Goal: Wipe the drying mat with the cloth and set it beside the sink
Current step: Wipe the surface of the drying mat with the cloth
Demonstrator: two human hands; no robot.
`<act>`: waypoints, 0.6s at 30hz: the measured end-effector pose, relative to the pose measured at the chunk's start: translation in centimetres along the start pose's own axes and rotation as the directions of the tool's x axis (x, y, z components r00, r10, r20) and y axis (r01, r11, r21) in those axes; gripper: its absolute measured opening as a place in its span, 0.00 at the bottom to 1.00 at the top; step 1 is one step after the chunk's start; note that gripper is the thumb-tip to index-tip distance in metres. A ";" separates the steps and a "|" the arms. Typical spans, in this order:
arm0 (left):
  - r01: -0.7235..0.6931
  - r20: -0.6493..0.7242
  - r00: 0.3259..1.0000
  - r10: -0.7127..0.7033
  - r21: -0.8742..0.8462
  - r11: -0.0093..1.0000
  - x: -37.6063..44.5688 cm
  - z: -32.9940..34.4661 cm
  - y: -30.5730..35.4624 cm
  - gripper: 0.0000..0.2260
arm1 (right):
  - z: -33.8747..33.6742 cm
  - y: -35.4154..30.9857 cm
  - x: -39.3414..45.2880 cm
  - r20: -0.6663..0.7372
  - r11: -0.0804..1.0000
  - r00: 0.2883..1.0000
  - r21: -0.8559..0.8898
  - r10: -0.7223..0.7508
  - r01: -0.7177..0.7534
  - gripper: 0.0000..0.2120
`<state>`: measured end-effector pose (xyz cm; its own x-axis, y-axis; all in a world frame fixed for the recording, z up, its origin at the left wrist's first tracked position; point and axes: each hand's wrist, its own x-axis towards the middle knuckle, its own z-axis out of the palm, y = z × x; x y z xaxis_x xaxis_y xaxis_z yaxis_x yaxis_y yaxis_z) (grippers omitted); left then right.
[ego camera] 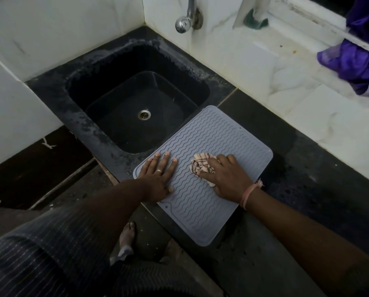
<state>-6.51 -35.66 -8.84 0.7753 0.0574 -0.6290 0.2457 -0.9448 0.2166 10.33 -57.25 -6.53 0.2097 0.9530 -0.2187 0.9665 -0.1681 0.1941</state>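
A grey drying mat (209, 142) with wavy ridges lies flat on the dark counter, its far left corner overlapping the black sink (136, 99). My left hand (157, 179) presses flat on the mat's left edge with straight fingers. My right hand (226, 176) grips a bunched pale checked cloth (201, 165) and holds it down on the middle of the mat. Part of the cloth is hidden under that hand.
A chrome tap (184, 20) sticks out of the tiled wall above the sink. The dark counter (307, 179) runs on to the right of the mat. Purple fabric (355, 63) hangs at the upper right by a window ledge. The counter's front edge lies under the mat's near corner.
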 end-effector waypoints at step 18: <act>0.031 0.102 0.994 -0.031 0.000 1.000 0.7 -0.2 -0.2 0.42 | 2.3 9.6 1.6 -0.031 0.961 0.961 0.015 0.276 -0.276 0.25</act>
<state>-5.89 -35.34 -9.13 0.7039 0.0538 -0.7083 0.2699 -0.9426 0.1966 20.25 -57.90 -7.20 0.4637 0.8768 -0.1274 0.8734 -0.4282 0.2322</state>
